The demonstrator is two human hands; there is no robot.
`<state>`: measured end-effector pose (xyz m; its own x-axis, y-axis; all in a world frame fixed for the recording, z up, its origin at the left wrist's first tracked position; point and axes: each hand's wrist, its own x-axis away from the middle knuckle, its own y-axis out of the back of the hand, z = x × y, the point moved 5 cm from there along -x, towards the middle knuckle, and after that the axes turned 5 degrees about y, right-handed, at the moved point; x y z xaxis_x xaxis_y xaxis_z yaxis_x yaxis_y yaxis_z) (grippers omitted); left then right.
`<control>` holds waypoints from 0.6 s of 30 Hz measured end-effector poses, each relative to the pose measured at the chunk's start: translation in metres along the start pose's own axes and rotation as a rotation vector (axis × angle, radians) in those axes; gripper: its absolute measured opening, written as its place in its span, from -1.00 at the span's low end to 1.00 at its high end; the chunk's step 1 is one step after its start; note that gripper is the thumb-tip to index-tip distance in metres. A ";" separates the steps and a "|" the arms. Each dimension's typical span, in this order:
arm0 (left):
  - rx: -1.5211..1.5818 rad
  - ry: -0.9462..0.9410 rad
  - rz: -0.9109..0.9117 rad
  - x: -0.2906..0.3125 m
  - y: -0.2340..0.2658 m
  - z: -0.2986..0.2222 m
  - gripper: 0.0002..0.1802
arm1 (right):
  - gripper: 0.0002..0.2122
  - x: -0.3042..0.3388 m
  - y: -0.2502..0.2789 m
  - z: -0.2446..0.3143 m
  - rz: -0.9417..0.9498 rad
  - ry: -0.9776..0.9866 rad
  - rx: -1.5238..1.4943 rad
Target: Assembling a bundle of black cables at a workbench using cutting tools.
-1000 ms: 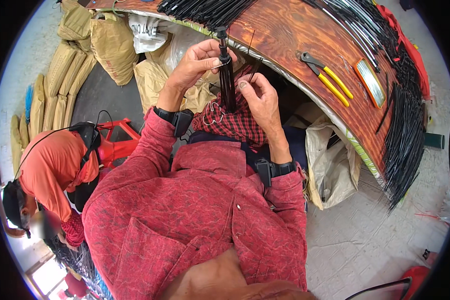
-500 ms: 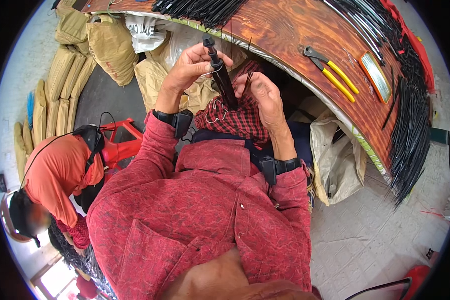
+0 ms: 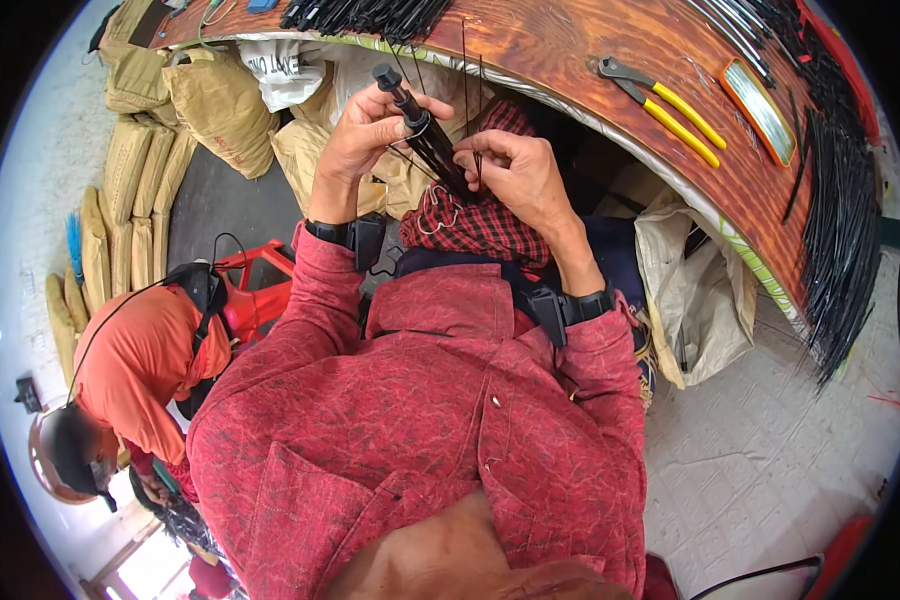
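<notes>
My left hand (image 3: pixel 353 142) is closed round the upper part of a black folding umbrella frame (image 3: pixel 435 150), below its knobbed top end. The frame slants down and to the right, its lower end over a red-and-black checked cloth (image 3: pixel 485 232) at my lap. Thin dark ribs stick out around it. Beside the lower frame, my right hand (image 3: pixel 518 180) pinches a slim black rib (image 3: pixel 477 165) between thumb and fingers. The exact joint at those fingertips is too small to make out.
A wooden table (image 3: pixel 530 60) curves ahead, holding yellow-handled cutters (image 3: pixel 670 115), an orange-edged tray (image 3: pixel 758 110) and bundles of black rods (image 3: pixel 840 230). Paper sacks (image 3: pixel 220 110) stand at left, an open sack (image 3: pixel 695 290) at right. A co-worker (image 3: pixel 155 360) bends at lower left.
My right hand has turned over and moved inward and left, its fingers now pinching at the frame's ribs. My left hand and the frame's top shifted slightly left; the view moved a little.
</notes>
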<state>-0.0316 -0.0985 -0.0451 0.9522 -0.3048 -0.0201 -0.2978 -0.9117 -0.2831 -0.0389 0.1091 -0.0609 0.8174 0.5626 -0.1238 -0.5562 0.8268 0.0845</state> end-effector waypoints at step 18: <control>-0.039 -0.031 0.045 -0.005 -0.006 -0.003 -0.58 | -0.85 -0.014 0.009 -0.019 0.194 0.100 0.065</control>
<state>-0.0346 -0.0924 -0.0402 0.9394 -0.3372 -0.0621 -0.3419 -0.9076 -0.2436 -0.0587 0.1084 -0.0772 0.6755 0.7107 -0.1965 -0.6877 0.7034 0.1798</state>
